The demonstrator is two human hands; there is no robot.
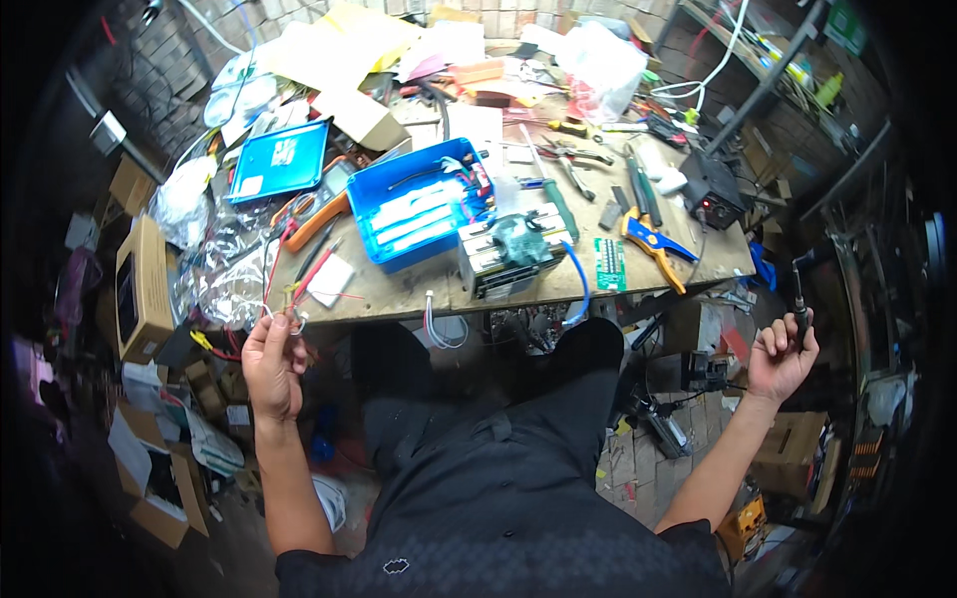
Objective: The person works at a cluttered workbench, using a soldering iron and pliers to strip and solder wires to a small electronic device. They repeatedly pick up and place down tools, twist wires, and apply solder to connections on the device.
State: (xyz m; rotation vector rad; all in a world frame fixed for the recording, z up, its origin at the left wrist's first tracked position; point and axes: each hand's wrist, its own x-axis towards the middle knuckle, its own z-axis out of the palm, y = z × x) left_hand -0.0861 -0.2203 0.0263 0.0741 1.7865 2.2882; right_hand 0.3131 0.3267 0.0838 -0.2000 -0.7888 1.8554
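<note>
My left hand (272, 364) is closed in a pinch at the table's front left edge, holding thin wires (267, 317). Red and black test leads (317, 271) lie just beyond it. Out to the right, past the table corner, my right hand (783, 357) grips the dark handle of a soldering iron (799, 304), its metal end pointing up. Between them on the table are a blue plastic box (384, 261) and a battery pack (513, 249) with a blue wire (581, 284). A green circuit board (610, 264) lies right of the pack, beside blue and yellow wire strippers (658, 247).
A blue lid (279, 161) and an orange multimeter (317, 219) lie left of the box. Pliers (572, 171) and a black unit with a red light (713, 189) sit to the right. A white-wired connector (431, 319) hangs over the front edge. Cardboard boxes (146, 289) stand at left.
</note>
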